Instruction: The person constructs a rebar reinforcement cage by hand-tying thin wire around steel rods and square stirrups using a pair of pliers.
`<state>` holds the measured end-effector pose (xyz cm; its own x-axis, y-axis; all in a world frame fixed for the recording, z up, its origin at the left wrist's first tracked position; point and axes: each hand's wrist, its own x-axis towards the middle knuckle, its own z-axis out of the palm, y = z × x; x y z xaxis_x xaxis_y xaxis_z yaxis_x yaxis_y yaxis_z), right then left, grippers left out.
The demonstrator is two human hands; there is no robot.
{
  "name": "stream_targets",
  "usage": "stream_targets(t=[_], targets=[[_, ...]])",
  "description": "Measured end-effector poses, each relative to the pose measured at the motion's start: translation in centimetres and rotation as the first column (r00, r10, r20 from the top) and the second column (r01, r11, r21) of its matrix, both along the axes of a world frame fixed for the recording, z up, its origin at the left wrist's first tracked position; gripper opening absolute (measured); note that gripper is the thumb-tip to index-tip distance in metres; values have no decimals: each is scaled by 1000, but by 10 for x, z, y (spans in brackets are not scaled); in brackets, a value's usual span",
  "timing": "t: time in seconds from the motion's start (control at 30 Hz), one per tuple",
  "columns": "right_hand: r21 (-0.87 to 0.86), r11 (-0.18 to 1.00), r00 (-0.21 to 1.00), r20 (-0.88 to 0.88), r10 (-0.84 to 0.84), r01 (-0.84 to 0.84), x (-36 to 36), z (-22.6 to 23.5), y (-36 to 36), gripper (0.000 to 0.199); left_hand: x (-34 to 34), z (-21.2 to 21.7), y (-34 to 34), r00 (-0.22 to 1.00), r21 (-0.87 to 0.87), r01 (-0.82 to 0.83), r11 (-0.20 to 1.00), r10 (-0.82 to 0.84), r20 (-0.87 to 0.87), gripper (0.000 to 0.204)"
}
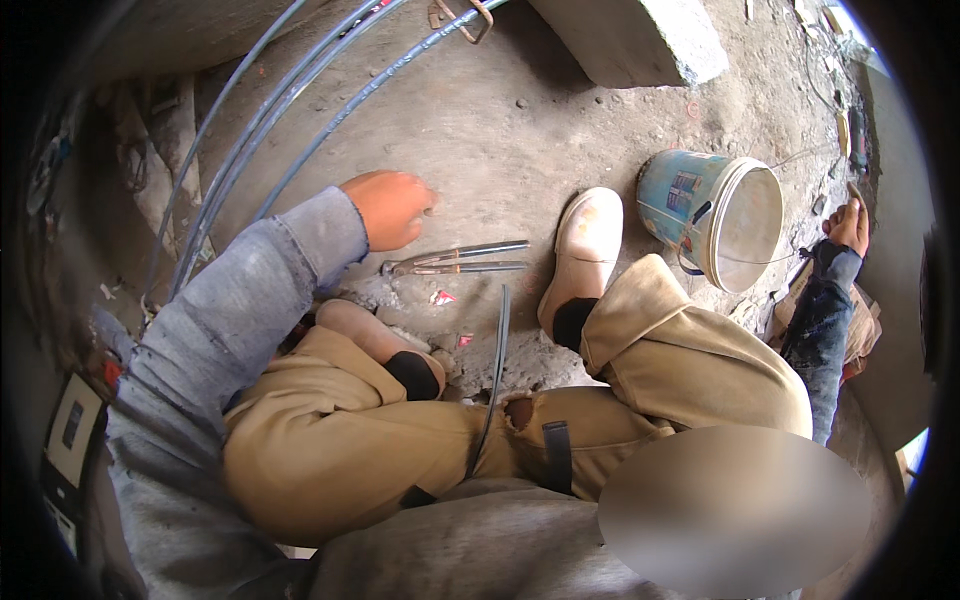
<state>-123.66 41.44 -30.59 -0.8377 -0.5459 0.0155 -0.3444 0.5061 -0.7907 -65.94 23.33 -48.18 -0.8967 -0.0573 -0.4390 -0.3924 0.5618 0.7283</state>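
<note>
My left hand (393,210), in a grey-blue sleeve, is above the ground with its fingers curled closed; what they hold, if anything, is hidden. Just below it, long-handled pincers (455,260) lie on the ground, handles pointing right and slightly apart. My right hand (850,226) reaches far out to the right, near the wall, its index finger stretched out and nothing visible in it. A thin grey bundle, like tie wire (501,345), leans from my lap to the ground between my feet. Several steel bars (262,112) run beside my left forearm, a bent rusty stirrup (478,20) around one.
A blue bucket (668,200) with a white rim lies tipped on its side right of my outstretched shoe (588,235). A concrete block (640,45) stands at the far side. Debris lies along the right wall (900,240). A blurred oval covers the lower right.
</note>
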Motion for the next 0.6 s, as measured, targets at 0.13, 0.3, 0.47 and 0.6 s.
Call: stream_targets(t=[0.13,0.3,0.47,0.6], targets=[[-31,999,999,36,-27,28,25,50,-16,31,1,-11,9,1000,19,1,1000,-1,0,29],[571,812,516,-664,542,-117,20,53,-3,46,6,-11,34,999,118,-49,992,50,-11,29],[518,574,369,-449,813,-634,192,42,-38,48,10,-4,40,996,122,-40,992,30,83,26],[-86,-47,-96,753,650,-995,260,-45,-66,29,13,0,39,988,61,30,998,-39,147,23]])
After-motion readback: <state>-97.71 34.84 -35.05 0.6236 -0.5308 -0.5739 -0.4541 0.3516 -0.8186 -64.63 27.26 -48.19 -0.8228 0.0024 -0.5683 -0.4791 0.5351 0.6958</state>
